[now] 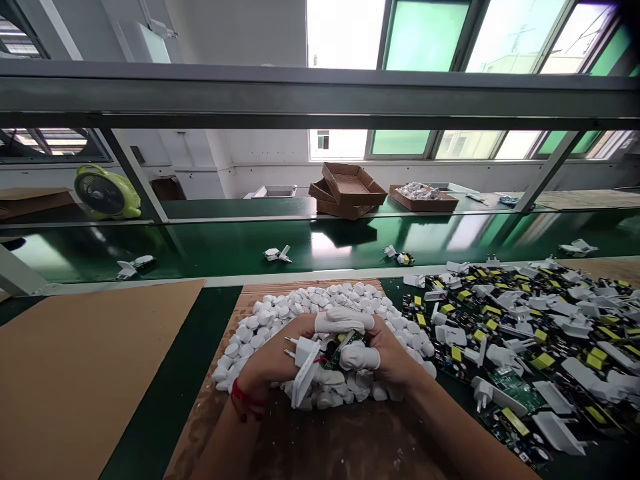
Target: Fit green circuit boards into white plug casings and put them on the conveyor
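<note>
My left hand point(285, 337) and my right hand point(384, 350), with white covers on several fingers, meet above a heap of small round white caps point(280, 310). Between them they grip a green circuit board point(351, 340), partly hidden by the fingers. Joined to it by a red wire, a white plug housing point(305, 373) with two metal pins hangs tilted at my left hand's near side. Fingers of both hands are closed around the board. Beneath the caps lies a brown board point(320, 447).
To the right spreads a large pile of circuit boards with white plug housings point(555, 310). A cardboard sheet point(90, 373) lies at the left. Beyond runs a green conveyor belt point(225, 247) carrying several plug assemblies. Farther back are cardboard trays point(350, 187), a green fan point(107, 192) and a metal rail point(320, 100).
</note>
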### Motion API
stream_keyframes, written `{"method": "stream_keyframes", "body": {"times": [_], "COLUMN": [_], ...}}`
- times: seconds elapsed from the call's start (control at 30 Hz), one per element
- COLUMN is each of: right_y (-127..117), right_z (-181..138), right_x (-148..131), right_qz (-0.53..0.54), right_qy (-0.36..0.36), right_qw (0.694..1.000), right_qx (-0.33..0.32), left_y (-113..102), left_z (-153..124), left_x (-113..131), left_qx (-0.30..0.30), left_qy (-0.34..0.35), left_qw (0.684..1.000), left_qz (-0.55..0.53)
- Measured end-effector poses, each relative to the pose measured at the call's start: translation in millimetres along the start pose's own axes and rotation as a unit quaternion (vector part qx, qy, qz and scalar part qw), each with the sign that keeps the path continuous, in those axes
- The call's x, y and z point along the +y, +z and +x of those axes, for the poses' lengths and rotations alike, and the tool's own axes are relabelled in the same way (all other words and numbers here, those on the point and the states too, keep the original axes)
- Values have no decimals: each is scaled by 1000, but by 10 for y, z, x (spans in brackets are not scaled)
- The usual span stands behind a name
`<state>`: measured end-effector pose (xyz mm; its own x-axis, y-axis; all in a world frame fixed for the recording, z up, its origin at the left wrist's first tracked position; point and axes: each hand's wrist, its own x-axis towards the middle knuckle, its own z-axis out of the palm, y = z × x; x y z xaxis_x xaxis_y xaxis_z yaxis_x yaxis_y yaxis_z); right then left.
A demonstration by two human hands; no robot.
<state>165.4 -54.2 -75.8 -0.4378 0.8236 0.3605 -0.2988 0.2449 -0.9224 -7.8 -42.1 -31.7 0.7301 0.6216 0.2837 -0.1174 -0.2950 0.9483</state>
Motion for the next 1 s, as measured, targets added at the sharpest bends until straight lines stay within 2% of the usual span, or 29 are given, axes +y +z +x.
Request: {"method": "stream_keyframes", "body": {"times": [0.2,0.43,0.5,0.67,0.83,0.9,1.0], "right_y": [-23,-23,-7,-32,-79,-73,-41], "right_z": [-7,-5,-4,-22,-36,-35,-23], "right_x": [-9,88,73,64,156,191,203], "right_qz": [-18,44,52,53,42,50,71], "right_qy": [6,28,21,9,27,35,34], "right_qw": [1000,998,998,998,998,997,991], "right_qx": [10,38,36,34,36,51,104], "left_y": [9,59,33,-85,-133,-124,-86], "left_z": [17,31,27,21,-51,-62,-37], "left_x": [15,29,-22,-190,-295,-305,-292], "left_qx": [-4,34,34,-20,18,21,33], "left_qy": [-11,-9,-15,-5,-9,-28,-84], "left_qw": [1000,997,998,1000,999,999,995], "left_qz": [-4,-68,-54,12,46,36,-33]}}
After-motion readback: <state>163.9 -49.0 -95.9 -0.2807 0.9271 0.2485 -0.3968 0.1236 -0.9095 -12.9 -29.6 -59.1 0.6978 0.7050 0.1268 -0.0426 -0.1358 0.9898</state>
